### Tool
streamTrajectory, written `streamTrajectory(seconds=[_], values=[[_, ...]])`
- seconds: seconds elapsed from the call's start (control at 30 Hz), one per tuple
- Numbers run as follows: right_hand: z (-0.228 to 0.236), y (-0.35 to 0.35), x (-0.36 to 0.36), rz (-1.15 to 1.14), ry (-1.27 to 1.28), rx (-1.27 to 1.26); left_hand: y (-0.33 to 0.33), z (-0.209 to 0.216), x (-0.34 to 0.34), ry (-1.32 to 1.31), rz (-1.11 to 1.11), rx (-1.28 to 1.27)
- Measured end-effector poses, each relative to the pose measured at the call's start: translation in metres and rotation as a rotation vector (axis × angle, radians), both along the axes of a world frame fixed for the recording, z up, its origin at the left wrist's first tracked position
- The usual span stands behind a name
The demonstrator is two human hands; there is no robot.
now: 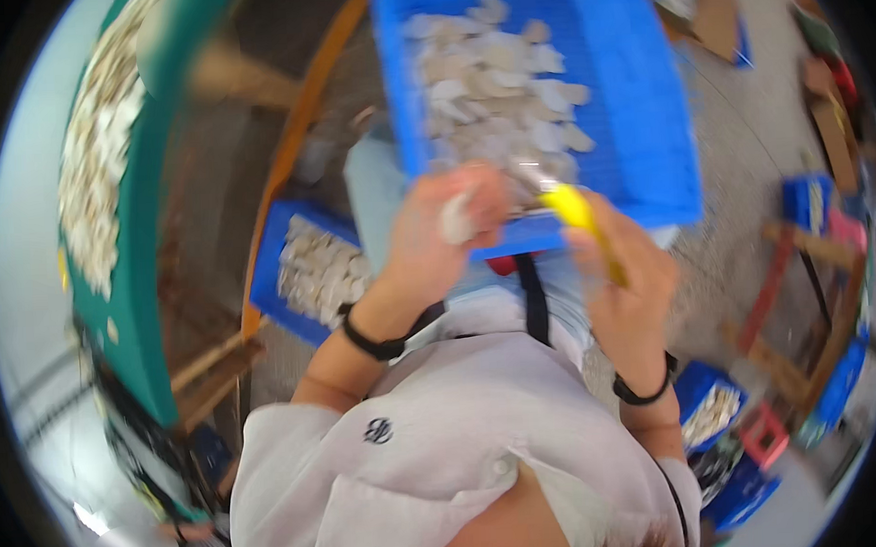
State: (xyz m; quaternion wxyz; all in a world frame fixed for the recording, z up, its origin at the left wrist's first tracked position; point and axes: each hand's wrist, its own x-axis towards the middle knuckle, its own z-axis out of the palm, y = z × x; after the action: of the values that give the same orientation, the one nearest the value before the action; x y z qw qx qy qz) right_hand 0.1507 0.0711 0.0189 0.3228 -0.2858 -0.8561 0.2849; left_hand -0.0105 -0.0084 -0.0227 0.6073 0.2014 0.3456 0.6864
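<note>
A blue plastic crate (637, 118) rests at my lap, with a heap of flat, whitish pieces (498, 75) in its left and middle part. Over the crate's near edge, my left hand (435, 215) is closed around a small whitish piece (455, 219). My right hand (634, 275) grips a yellow-handled tool (570, 207), its shiny metal end pointing toward my left hand. Motion blurs both hands, so the tool's exact kind and whether its end touches the piece cannot be made out.
Left of my legs sits another blue crate (303, 323) of whitish pieces. A green-edged table (145, 286) at far left carries a long pile of them. Toward the right are a wooden frame (784, 366), a red stool (764, 435) and a smaller blue crate (692, 375).
</note>
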Motion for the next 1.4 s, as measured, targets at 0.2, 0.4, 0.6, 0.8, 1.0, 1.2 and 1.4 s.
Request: streamTrajectory(seconds=[0.2,0.4,0.6,0.8,1.0,1.2,1.4], values=[[-0.011,-0.009,-0.004,-0.146,0.01,-0.054,-0.009,-0.011,-0.005,-0.07,0.321,-0.281],[-0.014,-0.004,0.007,-0.21,0.067,-0.015,0.013,-0.014,-0.018,-0.103,0.012,-0.12],[-0.009,-0.002,0.006,-0.191,0.081,-0.039,0.018,0.006,-0.01,-0.085,0.09,-0.163],[-0.006,0.001,0.005,-0.209,0.115,-0.099,0.001,-0.003,0.001,0.035,0.103,-0.171],[0.009,0.007,0.02,0.006,0.018,-0.151,0.003,0.009,0.02,0.288,-0.008,-0.186],[0.016,0.004,0.012,0.156,-0.143,-0.128,-0.001,0.028,0.014,0.339,-0.067,-0.192],[0.018,0.004,0.007,0.16,-0.21,-0.009,0.0,0.028,0.013,0.469,-0.04,-0.176]])
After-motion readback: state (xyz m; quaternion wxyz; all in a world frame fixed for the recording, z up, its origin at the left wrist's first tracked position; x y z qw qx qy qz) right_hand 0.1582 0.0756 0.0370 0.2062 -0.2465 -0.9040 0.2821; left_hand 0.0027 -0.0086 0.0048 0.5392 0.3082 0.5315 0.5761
